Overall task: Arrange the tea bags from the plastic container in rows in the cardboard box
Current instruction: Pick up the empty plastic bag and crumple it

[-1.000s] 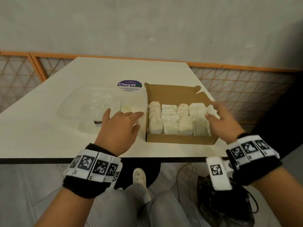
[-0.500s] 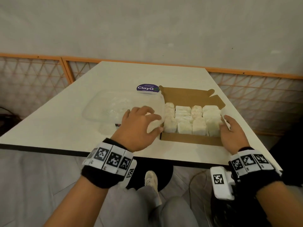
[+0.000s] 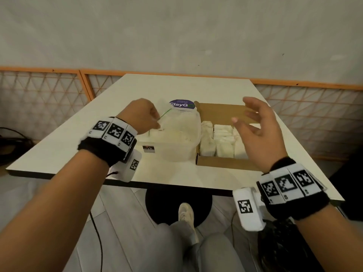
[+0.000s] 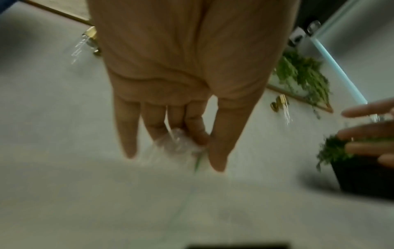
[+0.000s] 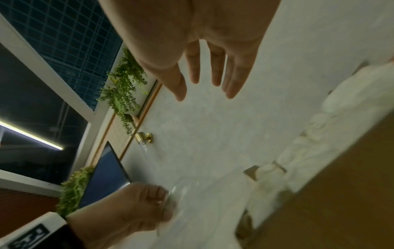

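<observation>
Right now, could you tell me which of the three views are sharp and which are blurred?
Head view: fairly sharp, the cardboard box readable. Left wrist view: motion-blurred, the left hand soft, background smeared. Right wrist view: the right hand clear, box and tea bags blurred.

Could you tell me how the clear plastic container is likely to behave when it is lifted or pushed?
The plastic container looks thin and nearly empty, so probably light and slides easily. The left hand pinches its rim; the wall may flex. Its broad base makes tipping unlikely.

Black wristbands [image 3: 106,152], checkered white tags, seemingly
</observation>
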`<state>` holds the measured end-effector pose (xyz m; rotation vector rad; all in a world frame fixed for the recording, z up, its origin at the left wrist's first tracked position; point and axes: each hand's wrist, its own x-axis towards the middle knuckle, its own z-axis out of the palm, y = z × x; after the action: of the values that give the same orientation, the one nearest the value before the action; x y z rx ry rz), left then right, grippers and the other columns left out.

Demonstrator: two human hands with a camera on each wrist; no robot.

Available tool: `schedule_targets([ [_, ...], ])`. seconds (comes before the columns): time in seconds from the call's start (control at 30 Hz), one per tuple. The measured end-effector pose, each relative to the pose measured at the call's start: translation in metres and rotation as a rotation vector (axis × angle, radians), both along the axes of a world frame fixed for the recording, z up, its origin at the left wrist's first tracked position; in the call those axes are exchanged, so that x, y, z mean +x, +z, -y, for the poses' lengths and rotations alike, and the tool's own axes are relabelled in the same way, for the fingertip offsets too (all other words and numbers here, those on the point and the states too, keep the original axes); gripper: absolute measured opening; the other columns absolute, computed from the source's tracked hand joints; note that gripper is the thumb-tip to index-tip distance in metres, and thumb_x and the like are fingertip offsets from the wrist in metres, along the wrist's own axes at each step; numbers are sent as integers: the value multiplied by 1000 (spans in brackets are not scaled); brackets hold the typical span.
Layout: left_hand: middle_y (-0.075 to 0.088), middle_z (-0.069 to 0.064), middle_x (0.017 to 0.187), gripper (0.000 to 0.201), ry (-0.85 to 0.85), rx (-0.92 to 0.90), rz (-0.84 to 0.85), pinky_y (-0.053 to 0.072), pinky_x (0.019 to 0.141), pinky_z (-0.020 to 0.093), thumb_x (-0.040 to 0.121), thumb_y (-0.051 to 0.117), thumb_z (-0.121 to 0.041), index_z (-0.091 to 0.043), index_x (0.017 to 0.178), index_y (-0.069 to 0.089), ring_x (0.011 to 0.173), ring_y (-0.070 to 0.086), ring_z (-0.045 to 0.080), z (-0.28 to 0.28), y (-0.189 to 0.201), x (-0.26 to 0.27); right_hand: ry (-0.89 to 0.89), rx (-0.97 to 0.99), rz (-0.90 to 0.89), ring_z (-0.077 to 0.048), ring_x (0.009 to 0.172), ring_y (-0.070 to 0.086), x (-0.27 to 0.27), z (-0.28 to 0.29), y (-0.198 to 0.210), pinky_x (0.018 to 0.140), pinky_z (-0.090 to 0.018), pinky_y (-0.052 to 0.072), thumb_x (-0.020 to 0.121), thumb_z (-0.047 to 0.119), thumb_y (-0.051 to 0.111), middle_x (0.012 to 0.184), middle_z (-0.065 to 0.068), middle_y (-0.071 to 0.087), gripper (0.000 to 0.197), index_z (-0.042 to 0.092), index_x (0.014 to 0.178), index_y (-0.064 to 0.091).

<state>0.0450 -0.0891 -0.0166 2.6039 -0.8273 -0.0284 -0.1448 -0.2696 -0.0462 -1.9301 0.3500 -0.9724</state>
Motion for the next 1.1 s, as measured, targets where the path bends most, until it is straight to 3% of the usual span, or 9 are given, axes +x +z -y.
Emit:
schedule_targets([
  [0.13,53,-4,75,12,-155,-406,-90,34,52,6,86,65,-8,-14,85,56,59,48,4,-7,14,-19,183,48,-101,-10,129,36,26,-14,15,96,-24,39,80,29,70,143,7,33,66,35,135,33],
  [0.27,55,3,82,26,-368,-702,-366,45,73,34,85,60,8,-15,78,51,72,54,17,-4,17,-34,351,145,-190,-17,137,30,51,-16,23,110,-43,35,65,37,81,151,4,24,104,38,144,13],
  [0.43,53,6,84,23,-271,-927,-451,51,57,26,86,64,-3,-17,84,46,72,56,16,11,9,-46,432,58,-58,-17,119,52,62,-26,22,97,-45,48,66,18,78,126,4,52,75,39,125,37],
  [0.57,61,3,97,31,-125,-882,-722,53,85,40,74,75,-42,-21,79,52,96,59,18,8,-6,-42,333,-27,35,-22,106,58,59,-25,17,89,-44,53,75,10,72,114,7,54,57,52,105,47],
  [0.7,64,9,121,58,-360,-842,-1092,53,87,42,75,69,-52,-17,121,61,101,64,25,3,-9,-45,402,87,164,-26,98,60,59,-24,15,85,-47,53,78,1,60,101,-3,60,35,31,96,59],
  [0.87,51,17,131,67,-512,-1025,-1320,33,107,52,79,47,-67,-14,117,62,117,45,34,7,7,-50,188,-285,213,4,87,51,64,-24,12,75,-5,41,79,-12,57,95,4,48,30,13,88,73],
  [0.93,57,15,122,49,-474,-1111,-1353,33,108,52,84,49,-53,-11,104,66,112,51,31,11,10,-52,156,-502,193,-9,95,50,66,-24,9,84,-7,39,78,-12,57,103,-3,48,23,6,82,72],
  [1.0,67,13,103,28,-417,-1133,-1261,49,95,42,91,49,-27,-7,97,67,93,64,24,18,8,-51,239,-596,65,-17,114,48,61,-25,9,99,-24,42,78,-6,52,121,-8,50,21,7,84,68],
  [1.1,69,14,91,25,-272,-1187,-1131,57,73,31,91,39,0,-2,95,63,79,68,23,27,2,-48,349,-427,-55,-13,136,34,46,-25,9,111,-33,32,82,21,54,144,-1,38,38,12,118,55],
])
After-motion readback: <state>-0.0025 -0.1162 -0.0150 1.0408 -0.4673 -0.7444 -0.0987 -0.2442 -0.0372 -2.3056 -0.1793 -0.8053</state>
